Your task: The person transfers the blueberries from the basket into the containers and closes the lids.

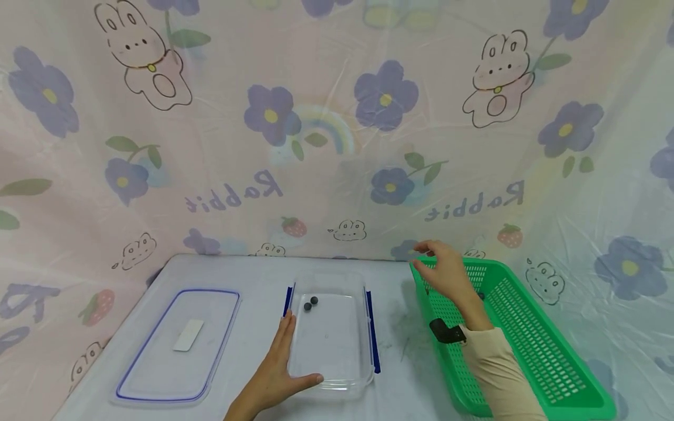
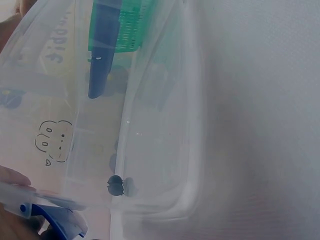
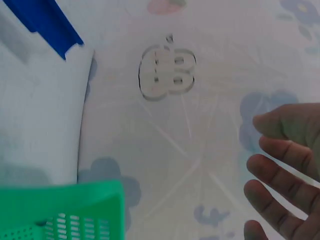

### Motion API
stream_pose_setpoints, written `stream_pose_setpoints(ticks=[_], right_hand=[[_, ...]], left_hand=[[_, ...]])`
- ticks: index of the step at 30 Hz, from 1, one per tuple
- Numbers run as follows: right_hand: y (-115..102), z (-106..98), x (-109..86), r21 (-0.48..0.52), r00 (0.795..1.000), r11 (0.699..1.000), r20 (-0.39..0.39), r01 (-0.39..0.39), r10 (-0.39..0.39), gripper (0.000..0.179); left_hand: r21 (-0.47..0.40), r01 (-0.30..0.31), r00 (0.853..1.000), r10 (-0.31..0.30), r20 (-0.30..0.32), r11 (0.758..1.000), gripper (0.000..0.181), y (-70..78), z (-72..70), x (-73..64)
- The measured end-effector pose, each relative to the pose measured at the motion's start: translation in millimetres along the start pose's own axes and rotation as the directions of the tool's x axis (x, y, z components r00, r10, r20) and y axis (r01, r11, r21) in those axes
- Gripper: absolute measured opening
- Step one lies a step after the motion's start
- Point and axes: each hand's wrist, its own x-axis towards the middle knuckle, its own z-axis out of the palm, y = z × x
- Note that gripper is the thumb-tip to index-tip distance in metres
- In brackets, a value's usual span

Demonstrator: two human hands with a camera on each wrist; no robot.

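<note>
A clear rectangular plastic box with blue side clips stands uncovered in the middle of the table. Two small dark round berries, like blueberries, lie near its back left corner; the left wrist view shows a berry through the clear wall. My left hand rests against the box's left side, fingers straight and thumb stretched over the front corner. Above the back left rim of a green basket hovers my right hand. Its fingers are loosely bent and spread from the thumb, holding nothing.
A clear lid with a blue seal lies flat on the left, bearing a white label. Inside the basket, a small dark berry shows beyond my right wrist. A printed curtain hangs behind the white-covered table.
</note>
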Motion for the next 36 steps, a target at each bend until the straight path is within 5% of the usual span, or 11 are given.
stream_pose_setpoints(ticks=[13, 36], right_hand=[[52.6, -11.0, -22.0, 0.037, 0.971, 0.970, -0.023, -0.239, 0.240, 0.029], [124.7, 27.2, -46.4, 0.165, 0.877, 0.863, 0.146, -0.477, 0.457, 0.038]], left_hand=[[0.005, -0.012, 1.000, 0.012, -0.016, 1.000, 0.122, -2.9, 1.3, -1.5], [-0.017, 0.007, 1.000, -0.007, -0.006, 1.000, 0.123, -3.1, 1.4, -1.0]])
